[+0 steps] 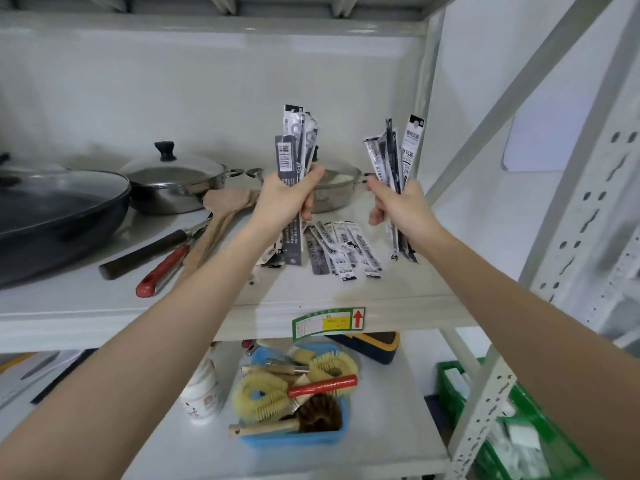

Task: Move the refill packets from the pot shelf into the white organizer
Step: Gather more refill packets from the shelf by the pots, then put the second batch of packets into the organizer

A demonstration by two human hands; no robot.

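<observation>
Both my hands are raised over the pot shelf (346, 292), each gripping a bunch of long, narrow black-and-white refill packets held upright. My left hand (287, 199) is shut on one bundle (294, 150). My right hand (398, 206) is shut on another bundle (398, 150). Several more refill packets (343, 251) lie fanned out on the shelf just below and between my hands. A white organizer is not in view.
On the pot shelf stand a dark lidded pan (55, 216), a steel lidded pot (173, 181) and a second steel pot (332, 192) behind my hands. Wooden spatulas (221, 216) and handled utensils (156, 265) lie left. Below sit a blue brush tray (298, 400), a white bottle (204, 393) and a green crate (512, 427).
</observation>
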